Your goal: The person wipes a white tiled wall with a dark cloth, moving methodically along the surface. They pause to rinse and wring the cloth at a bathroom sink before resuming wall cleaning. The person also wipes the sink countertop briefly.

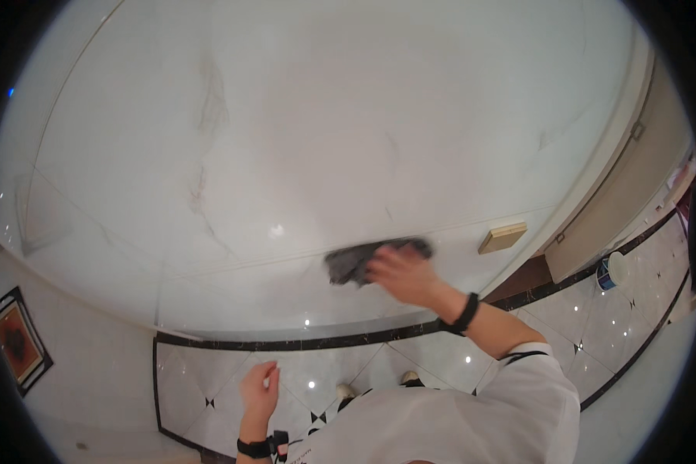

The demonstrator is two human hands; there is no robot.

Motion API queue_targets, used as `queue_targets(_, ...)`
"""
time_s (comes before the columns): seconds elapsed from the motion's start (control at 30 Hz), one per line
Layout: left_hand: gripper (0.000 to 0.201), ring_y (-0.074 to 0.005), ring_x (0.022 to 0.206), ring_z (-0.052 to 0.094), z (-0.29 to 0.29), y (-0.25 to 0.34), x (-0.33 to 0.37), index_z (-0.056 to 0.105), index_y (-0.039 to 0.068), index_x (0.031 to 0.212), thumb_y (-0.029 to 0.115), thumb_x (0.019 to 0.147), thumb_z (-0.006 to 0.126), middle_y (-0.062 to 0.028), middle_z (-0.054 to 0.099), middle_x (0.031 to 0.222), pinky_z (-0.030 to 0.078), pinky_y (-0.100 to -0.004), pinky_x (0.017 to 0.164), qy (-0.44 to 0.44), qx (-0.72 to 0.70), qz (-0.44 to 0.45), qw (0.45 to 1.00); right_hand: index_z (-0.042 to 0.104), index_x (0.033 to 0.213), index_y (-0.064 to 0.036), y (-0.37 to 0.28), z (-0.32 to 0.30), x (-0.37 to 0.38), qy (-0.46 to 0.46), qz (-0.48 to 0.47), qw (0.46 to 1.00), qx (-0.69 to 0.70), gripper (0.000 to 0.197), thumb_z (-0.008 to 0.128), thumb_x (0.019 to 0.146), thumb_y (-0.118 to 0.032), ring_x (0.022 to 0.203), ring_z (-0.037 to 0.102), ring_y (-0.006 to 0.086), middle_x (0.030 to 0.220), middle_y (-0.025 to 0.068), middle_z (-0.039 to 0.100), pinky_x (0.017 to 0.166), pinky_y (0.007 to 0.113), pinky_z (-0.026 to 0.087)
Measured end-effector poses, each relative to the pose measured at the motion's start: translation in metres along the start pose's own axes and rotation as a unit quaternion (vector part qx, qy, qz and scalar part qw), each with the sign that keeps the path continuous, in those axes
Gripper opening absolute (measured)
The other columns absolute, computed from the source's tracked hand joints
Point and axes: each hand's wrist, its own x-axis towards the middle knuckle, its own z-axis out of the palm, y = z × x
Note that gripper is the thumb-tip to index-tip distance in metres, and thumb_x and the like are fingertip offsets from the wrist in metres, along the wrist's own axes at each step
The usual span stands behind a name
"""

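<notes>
Grey and crumpled, one cloth (348, 265) lies against the glossy white wall (325, 147), across and just below a seam between its panels. The person's right hand (404, 274) is on the cloth's right part, its fingers stretched over it and pressing it to the wall; they are blurred, so I cannot tell whether they also grip the cloth. The left hand (261, 390) is held low, well apart from the cloth, its fingers loosely curled with a gap by the thumb and nothing seen in them.

Each wrist wears one black band, two in all: the right band (464, 314) and the left band (257, 447). One yellowish switch plate (503, 238) is on the wall, to the right of the cloth. Farther right are one door (615, 189) with two visible hinges and, on the tiled floor (228, 390), one blue-and-white bucket (609, 272). At the far left hangs one framed picture (21, 342).

One dark border strip (348, 339) follows the foot of the wall. Two light-coloured shoes (411, 377) show beyond the person's one white shirt (472, 417).
</notes>
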Motion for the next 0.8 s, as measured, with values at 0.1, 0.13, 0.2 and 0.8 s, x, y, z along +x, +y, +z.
queue_targets(0.1,0.011,-0.0276,0.069,0.064,-0.015,-0.037,-0.015,0.066,0.002,0.092,0.008,0.083,0.063,-0.0128,0.065,0.079,0.049,-0.0355,0.063,0.016,0.026,-0.068,0.997,0.056,0.120,-0.0117,0.091,-0.062,0.016,0.379,0.178,0.902,-0.100,0.051,0.061,0.081,-0.045,0.131,0.030,0.0438,0.137,0.0186,0.040,0.104,0.064,0.017)
queue_targets(0.13,0.011,-0.0278,0.069,0.063,-0.020,-0.048,-0.017,0.066,0.002,0.092,0.008,0.083,0.063,-0.0130,0.065,0.079,0.049,-0.0356,0.063,0.016,0.033,-0.077,0.996,0.048,0.130,-0.0074,0.128,-0.105,0.017,0.389,0.216,0.874,-0.196,0.057,0.057,0.086,-0.043,0.133,0.027,0.0450,0.144,0.0251,0.028,0.106,0.065,0.013)
queue_targets(0.2,0.018,-0.0290,0.073,0.065,-0.034,-0.078,-0.033,0.066,0.001,0.092,0.014,0.081,0.066,-0.0149,0.066,0.080,0.051,-0.0369,0.067,0.052,0.073,-0.102,0.991,0.045,0.133,-0.0040,0.162,-0.179,0.033,0.422,0.356,0.804,-0.221,0.059,0.056,0.087,-0.039,0.132,0.028,0.0455,0.144,0.0249,0.031,0.107,0.058,0.019)
queue_targets(0.8,0.021,-0.0390,0.071,0.061,-0.044,-0.123,0.049,0.064,0.005,0.080,0.024,0.086,0.060,-0.0181,0.063,0.074,0.050,-0.0453,0.064,-0.107,0.065,0.051,0.991,0.064,0.102,-0.0201,-0.031,-0.053,0.148,0.097,-0.114,0.985,-0.082,0.023,0.059,0.080,-0.028,0.135,0.033,0.0259,0.126,0.0011,0.052,0.108,0.054,0.024)
